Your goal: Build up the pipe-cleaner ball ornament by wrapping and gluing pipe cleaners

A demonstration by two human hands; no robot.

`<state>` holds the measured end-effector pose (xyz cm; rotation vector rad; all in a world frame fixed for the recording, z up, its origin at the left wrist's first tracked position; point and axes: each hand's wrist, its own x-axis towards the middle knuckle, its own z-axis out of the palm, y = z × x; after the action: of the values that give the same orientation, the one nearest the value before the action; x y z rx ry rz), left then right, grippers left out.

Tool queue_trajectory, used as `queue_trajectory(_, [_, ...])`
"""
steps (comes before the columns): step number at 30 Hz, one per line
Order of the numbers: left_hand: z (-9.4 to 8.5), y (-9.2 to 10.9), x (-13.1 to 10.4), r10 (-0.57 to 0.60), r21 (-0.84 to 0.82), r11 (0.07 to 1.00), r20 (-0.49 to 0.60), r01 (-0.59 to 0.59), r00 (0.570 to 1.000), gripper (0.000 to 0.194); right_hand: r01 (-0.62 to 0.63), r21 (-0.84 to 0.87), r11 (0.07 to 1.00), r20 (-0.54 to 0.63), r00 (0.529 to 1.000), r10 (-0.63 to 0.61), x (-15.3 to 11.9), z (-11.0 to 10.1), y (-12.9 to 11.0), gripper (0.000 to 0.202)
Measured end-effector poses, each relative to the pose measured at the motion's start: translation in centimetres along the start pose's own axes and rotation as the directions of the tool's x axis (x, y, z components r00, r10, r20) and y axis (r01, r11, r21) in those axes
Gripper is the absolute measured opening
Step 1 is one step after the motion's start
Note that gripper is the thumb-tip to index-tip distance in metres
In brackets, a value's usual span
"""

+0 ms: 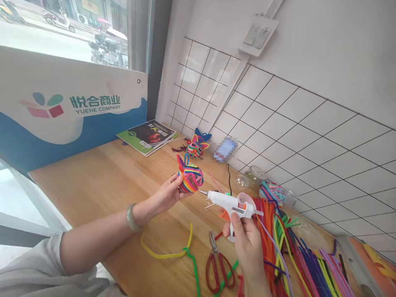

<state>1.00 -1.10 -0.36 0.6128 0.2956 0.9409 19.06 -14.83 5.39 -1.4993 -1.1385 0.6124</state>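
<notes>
My left hand [168, 192] holds a small round ornament [191, 178] wrapped in rainbow-coloured strands, with a pointed ear and a blue loop on top. My right hand [247, 239] is wrapped round the handle of a white glue gun [229, 204]. The gun's metal nozzle points left, at or very near the ornament's lower right side; whether they touch is not clear. Below the gun, red-handled scissors [218, 268] lie on the wooden table [123, 181]. Beside them are a bent yellow pipe cleaner [167, 255] and a green one [194, 268].
Many coloured pipe cleaners [309, 264] are spread at the right. Towards the wall stand a finished-looking colourful ornament [195, 147], a blurred phone [225, 149] and clear containers [255, 174]. Booklets [147, 138] lie at the back left, near a printed panel [71, 103].
</notes>
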Motion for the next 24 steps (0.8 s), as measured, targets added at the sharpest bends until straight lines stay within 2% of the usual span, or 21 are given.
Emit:
queue_trajectory(3, [0.0, -0.1, 0.0, 0.005, 0.025, 1.0, -0.007, -0.005, 1.0, 0.035, 0.22, -0.213, 0.952, -0.044, 0.971, -0.234, -0.9, 0.9, -0.3, 0.032])
queue_trajectory(7, [0.2, -0.2, -0.3, 0.027, 0.045, 0.999, 0.007, -0.027, 1.0, 0.033, 0.479, -0.469, 0.742, -0.001, 0.84, -0.543, -1.5, 1.5, -0.1, 0.03])
queue_trajectory(10, [0.4, -0.4, -0.5, 0.035, 0.053, 0.998, -0.007, -0.034, 0.999, 0.034, 0.577, -0.58, 0.575, 0.041, 0.725, -0.687, -1.4, 1.7, -0.1, 0.023])
queue_trajectory(13, [0.6, -0.4, -0.6, 0.038, 0.063, 0.997, -0.041, -0.036, 0.998, 0.039, 0.618, -0.629, 0.472, 0.081, 0.656, -0.75, -1.2, 1.8, -0.2, 0.017])
queue_trajectory(16, [0.7, -0.6, -0.6, 0.045, 0.058, 0.997, -0.034, -0.043, 0.998, 0.039, 0.625, -0.642, 0.444, 0.097, 0.64, -0.762, -1.1, 1.9, -0.1, 0.015])
queue_trajectory(21, [0.6, -0.7, -0.5, 0.036, 0.074, 0.997, -0.015, -0.035, 0.999, 0.035, 0.629, -0.624, 0.464, 0.124, 0.665, -0.736, -1.2, 1.9, 0.2, 0.017])
queue_trajectory(24, [0.5, -0.7, -0.6, 0.028, 0.07, 0.997, -0.003, -0.028, 1.0, 0.038, 0.625, -0.636, 0.453, 0.125, 0.662, -0.739, -1.2, 1.9, 0.3, 0.017])
